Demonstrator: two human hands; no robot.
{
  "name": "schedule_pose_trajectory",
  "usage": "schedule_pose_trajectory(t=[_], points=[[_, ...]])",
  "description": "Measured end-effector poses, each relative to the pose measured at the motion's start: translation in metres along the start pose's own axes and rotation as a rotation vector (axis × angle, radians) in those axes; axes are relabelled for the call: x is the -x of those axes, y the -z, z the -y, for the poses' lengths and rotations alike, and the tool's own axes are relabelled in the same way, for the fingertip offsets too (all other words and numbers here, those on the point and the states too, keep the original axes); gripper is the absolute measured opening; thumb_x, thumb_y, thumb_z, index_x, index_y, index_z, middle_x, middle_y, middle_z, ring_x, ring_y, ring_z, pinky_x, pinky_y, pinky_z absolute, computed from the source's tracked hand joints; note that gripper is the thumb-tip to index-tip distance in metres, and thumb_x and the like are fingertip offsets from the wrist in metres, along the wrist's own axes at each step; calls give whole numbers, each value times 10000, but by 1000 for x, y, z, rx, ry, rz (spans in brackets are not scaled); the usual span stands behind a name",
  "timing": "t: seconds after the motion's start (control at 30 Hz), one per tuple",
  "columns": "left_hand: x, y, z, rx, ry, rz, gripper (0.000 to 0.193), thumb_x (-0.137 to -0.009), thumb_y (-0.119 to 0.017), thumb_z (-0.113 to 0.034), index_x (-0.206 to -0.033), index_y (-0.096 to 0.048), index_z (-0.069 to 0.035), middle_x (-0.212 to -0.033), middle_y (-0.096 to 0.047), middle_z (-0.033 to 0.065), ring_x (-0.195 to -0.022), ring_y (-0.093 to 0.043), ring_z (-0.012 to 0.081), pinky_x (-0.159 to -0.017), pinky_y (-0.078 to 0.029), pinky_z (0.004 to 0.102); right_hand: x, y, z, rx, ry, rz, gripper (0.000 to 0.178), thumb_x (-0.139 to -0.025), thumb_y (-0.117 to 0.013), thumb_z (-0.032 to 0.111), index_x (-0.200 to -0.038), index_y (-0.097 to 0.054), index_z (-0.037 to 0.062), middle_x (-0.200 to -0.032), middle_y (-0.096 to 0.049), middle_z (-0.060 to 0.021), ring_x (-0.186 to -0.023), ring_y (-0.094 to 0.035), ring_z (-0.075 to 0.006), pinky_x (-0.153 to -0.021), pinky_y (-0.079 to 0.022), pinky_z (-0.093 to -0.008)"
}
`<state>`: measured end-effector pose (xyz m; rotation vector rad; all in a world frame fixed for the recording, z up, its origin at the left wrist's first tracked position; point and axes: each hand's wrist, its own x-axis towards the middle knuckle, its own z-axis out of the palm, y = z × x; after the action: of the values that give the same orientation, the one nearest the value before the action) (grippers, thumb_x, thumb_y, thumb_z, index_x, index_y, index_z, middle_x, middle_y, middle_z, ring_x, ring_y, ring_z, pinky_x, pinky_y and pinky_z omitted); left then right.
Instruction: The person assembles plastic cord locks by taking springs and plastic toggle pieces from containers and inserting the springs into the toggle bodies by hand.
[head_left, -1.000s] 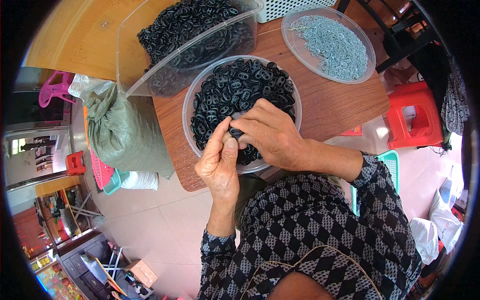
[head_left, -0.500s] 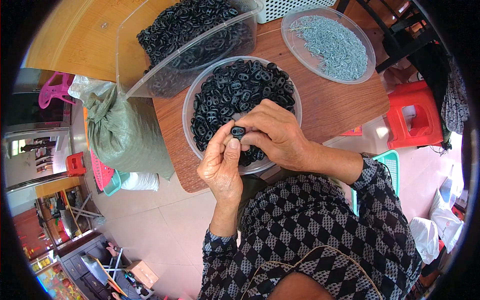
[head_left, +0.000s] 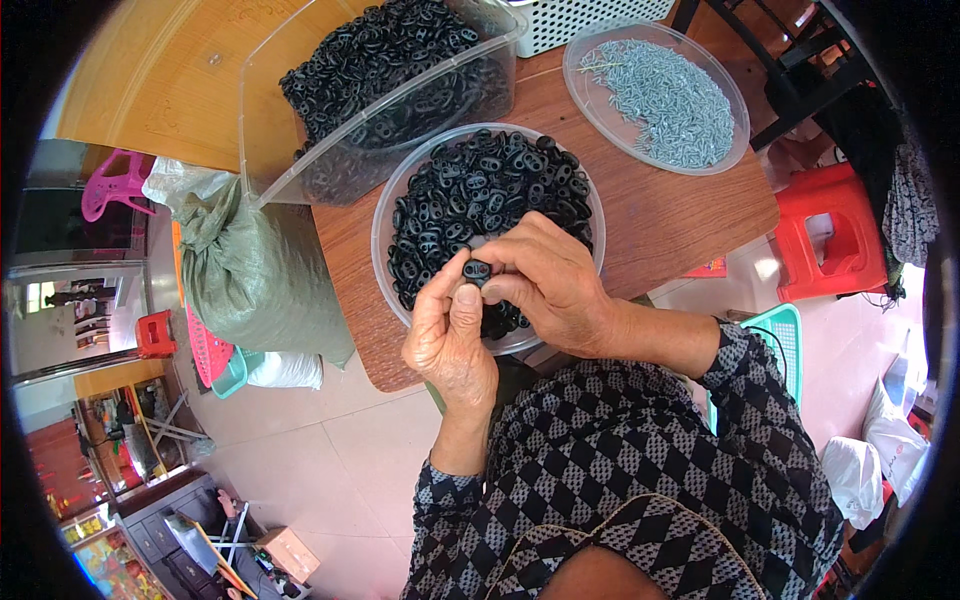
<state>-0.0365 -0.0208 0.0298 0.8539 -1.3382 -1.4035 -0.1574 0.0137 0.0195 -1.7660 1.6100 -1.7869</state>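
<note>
A small black oval cord lock with two holes sits pinched between my two hands, above the near part of a round clear tub. My left hand grips its left side with thumb and forefinger. On the other side, the thumb and forefinger of my right hand close against it. Its holes face up toward me. Many similar black cord locks fill the tub below, partly hidden by my hands. Small silvery pieces, like springs, lie heaped on a round clear tray at the far right.
A clear rectangular bin of black cord locks stands at the far left, near a white perforated basket. Beside the wooden table are a stuffed green sack on the left and a red stool on the right.
My hands and the cord lock have shifted very slightly rightward in the picture. The piece now shows its two-hole face more fully, and the pinch grip stays.
</note>
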Motion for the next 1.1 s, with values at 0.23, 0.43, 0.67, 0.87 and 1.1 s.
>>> schedule_pose_trajectory(t=[0.23, 0.43, 0.67, 0.87, 1.1], points=[[8, -3, 11, -29, -105, -34, 248, -894, -606, -80, -1101, -603, 58, -1028, -636, 99, -884, -587, 114, -803, -493, 241, 2, -1, 0, 23, 93, -27, 314, -677, -674, -2, -964, -551, -27, -788, -541, -102, -699, -497, -254, -602, -419, -351], [12, 0, 19, -70, -164, -35, 256, -916, -586, -125, -1102, -588, 52, -987, -601, 73, -803, -558, 92, -753, -486, 224, 2, -2, 4, 54, 130, -21, 308, -716, -650, -15, -1011, -562, -35, -854, -568, -122, -685, -512, -249, -599, -406, -334], [14, -5, 19, -15, -240, -73, 230, -919, -575, -120, -1076, -547, 46, -870, -583, 72, -683, -540, 94, -612, -486, 226, 3, -8, 2, 62, 200, -54, 360, -653, -658, -21, -995, -551, -46, -855, -558, -117, -673, -506, -257, -571, -403, -342], [18, -7, 15, -23, -277, -94, 222, -934, -551, -116, -1080, -548, 52, -850, -580, 60, -674, -531, 85, -609, -475, 219, 1, -6, 11, 83, 210, -36, 360, -628, -657, -11, -965, -533, -25, -793, -521, -108, -697, -487, -266, -609, -416, -353], [13, 7, -8, -465, -137, 175, 252, -924, -548, -60, -1150, -573, 48, -949, -640, 95, -738, -588, 116, -702, -500, 237, 5, 23, 7, -19, -19, 56, 163, -743, -643, 17, -899, -595, 4, -812, -581, -106, -736, -542, -277, -644, -440, -362]])
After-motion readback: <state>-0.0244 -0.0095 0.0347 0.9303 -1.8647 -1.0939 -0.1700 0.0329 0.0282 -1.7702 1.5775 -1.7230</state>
